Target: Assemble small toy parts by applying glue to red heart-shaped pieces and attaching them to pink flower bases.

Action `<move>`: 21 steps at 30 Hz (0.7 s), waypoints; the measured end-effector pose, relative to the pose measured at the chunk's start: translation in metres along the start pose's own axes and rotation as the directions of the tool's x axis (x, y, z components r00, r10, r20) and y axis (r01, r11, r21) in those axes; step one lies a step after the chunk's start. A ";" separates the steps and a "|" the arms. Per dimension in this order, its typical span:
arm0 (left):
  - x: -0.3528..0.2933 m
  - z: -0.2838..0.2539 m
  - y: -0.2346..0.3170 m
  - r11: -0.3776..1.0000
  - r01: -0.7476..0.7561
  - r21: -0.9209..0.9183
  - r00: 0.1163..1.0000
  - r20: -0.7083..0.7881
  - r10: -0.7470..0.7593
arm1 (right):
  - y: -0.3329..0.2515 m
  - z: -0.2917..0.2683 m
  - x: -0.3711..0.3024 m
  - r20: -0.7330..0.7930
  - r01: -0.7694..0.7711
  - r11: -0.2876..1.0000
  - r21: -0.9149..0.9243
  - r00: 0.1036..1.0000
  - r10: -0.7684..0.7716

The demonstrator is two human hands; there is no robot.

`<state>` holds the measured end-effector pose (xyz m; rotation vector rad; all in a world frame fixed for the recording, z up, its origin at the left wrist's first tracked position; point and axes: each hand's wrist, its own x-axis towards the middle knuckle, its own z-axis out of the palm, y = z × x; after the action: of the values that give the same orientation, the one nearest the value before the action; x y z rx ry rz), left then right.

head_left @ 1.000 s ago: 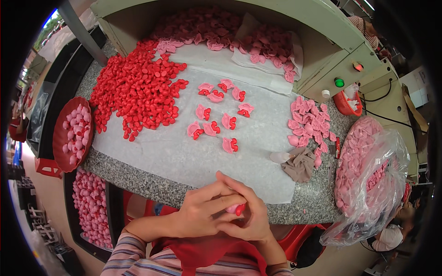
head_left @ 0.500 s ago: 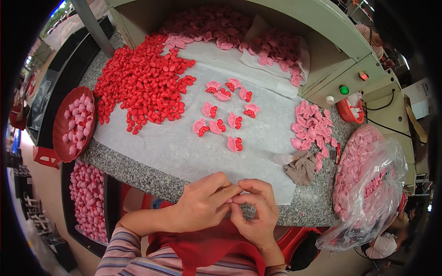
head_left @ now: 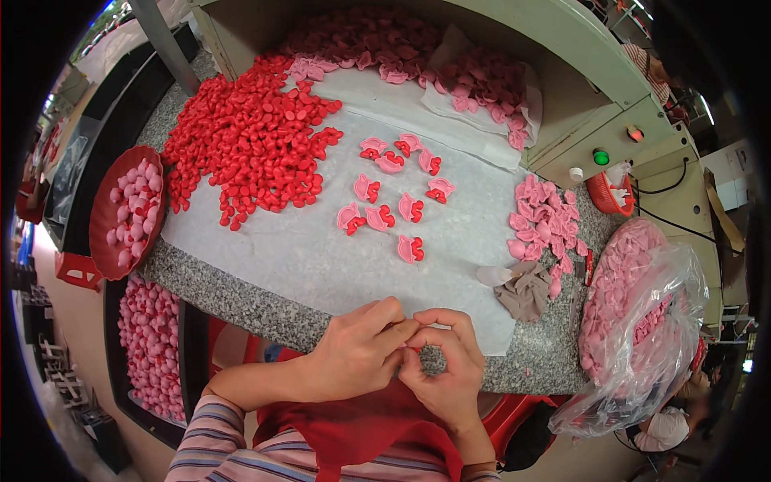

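Observation:
My left hand (head_left: 360, 347) and my right hand (head_left: 451, 361) meet fingertip to fingertip over the near edge of the worktop. Both are closed in a pinch around a small pink piece (head_left: 406, 345), almost wholly covered by the fingers. Beyond them, on white paper (head_left: 297, 265), lie several pink cup-shaped pieces with red, bow-like parts attached; the nearest pink-and-red piece (head_left: 410, 249) is straight ahead. A large heap of small red pieces (head_left: 257, 145) spreads at the far left. Loose pink pieces (head_left: 546, 217) are scattered to the right.
A white bottle (head_left: 491, 275) lies by a crumpled grey-brown cloth (head_left: 526, 293) at right. Further right sits a pink-filled plastic bag (head_left: 666, 297). A red bowl (head_left: 103, 229) stands left, above a black bin (head_left: 193, 353) of pink pieces. A metal housing (head_left: 562, 149) overhangs the back.
Both hands remain pinched together at nearly the same spot, with only slight finger movement. The pieces on the paper keep their arrangement; the whole view has shifted slightly.

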<state>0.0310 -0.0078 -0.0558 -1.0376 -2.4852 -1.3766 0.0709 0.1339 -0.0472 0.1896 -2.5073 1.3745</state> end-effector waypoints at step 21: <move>0.001 0.005 0.002 0.986 0.071 0.150 0.984 0.150 -0.094 | 0.013 0.007 -0.014 0.158 -0.468 0.676 0.569 0.869 0.468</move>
<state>0.0324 -0.0022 -0.0571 -1.0609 -2.7229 -1.1553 0.0796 0.1348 -0.0652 -0.3778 -2.1016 2.3463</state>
